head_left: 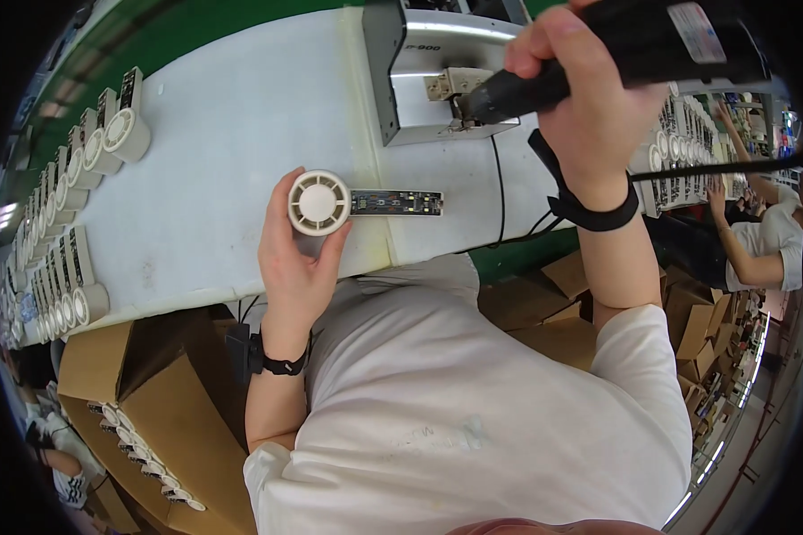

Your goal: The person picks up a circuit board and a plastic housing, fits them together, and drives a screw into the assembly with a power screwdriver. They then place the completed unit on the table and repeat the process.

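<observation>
My left hand [296, 267] is wrapped round the white slotted head of a small handheld fan [319, 203], which rests at the near side of the white table. The fan's handle points right with a dark circuit board [397, 203] exposed along it. Raised at the upper right, my right hand [589, 94] grips a black electric screwdriver [638, 45]. Its nose points left and down, into the front of a grey metal screw feeder [415, 89]. The driver's very tip is hard to make out against the feeder's small metal block.
Rows of similar fans [103, 147] line the table's left end, and more stand on the right [678, 147]. Black cables [501, 196] run down past the feeder. A cardboard box [183, 419] with fans stands below on the left. Another person [767, 236] works at far right.
</observation>
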Demonstrator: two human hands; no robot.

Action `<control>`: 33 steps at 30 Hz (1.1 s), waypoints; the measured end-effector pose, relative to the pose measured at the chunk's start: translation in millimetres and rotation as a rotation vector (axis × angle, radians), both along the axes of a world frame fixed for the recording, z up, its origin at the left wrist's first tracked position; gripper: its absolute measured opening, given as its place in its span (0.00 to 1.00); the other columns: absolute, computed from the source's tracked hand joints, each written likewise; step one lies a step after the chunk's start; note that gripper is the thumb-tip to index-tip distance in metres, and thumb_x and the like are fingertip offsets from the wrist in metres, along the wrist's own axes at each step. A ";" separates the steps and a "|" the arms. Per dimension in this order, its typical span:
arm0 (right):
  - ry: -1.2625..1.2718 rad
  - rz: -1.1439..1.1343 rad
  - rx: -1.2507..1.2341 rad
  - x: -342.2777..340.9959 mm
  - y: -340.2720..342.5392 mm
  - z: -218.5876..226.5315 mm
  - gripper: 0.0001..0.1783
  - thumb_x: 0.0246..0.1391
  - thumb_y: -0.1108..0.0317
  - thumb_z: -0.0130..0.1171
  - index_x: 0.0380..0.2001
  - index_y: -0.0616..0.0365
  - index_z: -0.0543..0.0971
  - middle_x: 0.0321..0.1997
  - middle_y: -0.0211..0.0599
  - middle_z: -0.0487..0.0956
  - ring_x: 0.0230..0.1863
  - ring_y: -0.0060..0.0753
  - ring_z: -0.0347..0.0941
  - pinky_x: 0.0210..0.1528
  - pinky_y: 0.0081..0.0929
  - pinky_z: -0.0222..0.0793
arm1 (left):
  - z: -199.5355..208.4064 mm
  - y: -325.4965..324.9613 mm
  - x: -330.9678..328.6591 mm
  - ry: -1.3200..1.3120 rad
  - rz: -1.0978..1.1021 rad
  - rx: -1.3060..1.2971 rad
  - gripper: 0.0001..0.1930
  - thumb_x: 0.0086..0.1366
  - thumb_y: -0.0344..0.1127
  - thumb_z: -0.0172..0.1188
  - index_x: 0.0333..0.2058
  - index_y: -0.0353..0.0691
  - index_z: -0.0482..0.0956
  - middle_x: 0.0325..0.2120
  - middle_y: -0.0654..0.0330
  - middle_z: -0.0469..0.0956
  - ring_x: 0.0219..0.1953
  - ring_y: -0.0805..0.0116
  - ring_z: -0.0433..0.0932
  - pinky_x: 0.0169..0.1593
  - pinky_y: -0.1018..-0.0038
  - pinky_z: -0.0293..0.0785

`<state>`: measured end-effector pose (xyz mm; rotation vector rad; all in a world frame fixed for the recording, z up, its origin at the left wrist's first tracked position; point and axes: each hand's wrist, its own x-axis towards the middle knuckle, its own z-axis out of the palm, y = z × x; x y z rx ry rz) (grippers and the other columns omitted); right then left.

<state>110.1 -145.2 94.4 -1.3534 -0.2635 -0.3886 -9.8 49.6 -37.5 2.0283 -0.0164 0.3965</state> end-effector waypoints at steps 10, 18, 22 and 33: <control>-0.069 0.269 -0.262 -38.5 17.6 -8.3 0.19 0.59 0.73 0.53 0.52 0.65 0.63 0.26 0.37 0.73 0.22 0.31 0.69 0.30 0.32 0.72 | -2.8 1.0 1.0 0.004 -0.020 0.017 0.34 0.58 0.27 0.68 0.61 0.34 0.64 0.52 0.48 0.75 0.52 0.51 0.77 0.53 0.65 0.74; -0.083 0.392 -0.114 -27.0 35.2 -30.0 0.19 0.59 0.75 0.53 0.51 0.67 0.62 0.24 0.38 0.73 0.22 0.30 0.69 0.30 0.32 0.73 | -3.3 3.7 -1.2 0.031 -0.038 -0.015 0.35 0.56 0.29 0.69 0.61 0.33 0.64 0.56 0.47 0.72 0.55 0.50 0.75 0.55 0.63 0.73; -0.129 0.451 -0.014 -30.0 33.9 -22.3 0.19 0.59 0.74 0.53 0.52 0.65 0.62 0.25 0.38 0.72 0.22 0.30 0.68 0.30 0.33 0.72 | 4.4 3.1 -4.9 0.000 0.016 0.019 0.37 0.54 0.30 0.71 0.61 0.33 0.63 0.59 0.47 0.68 0.60 0.44 0.69 0.60 0.59 0.68; -0.025 0.575 0.153 -53.1 20.6 -6.0 0.20 0.61 0.67 0.52 0.55 0.56 0.66 0.28 0.31 0.68 0.27 0.28 0.64 0.36 0.32 0.65 | 21.5 -12.2 -6.9 -0.347 -0.016 0.194 0.13 0.52 0.31 0.71 0.38 0.41 0.80 0.48 0.58 0.77 0.59 0.50 0.71 0.66 0.40 0.51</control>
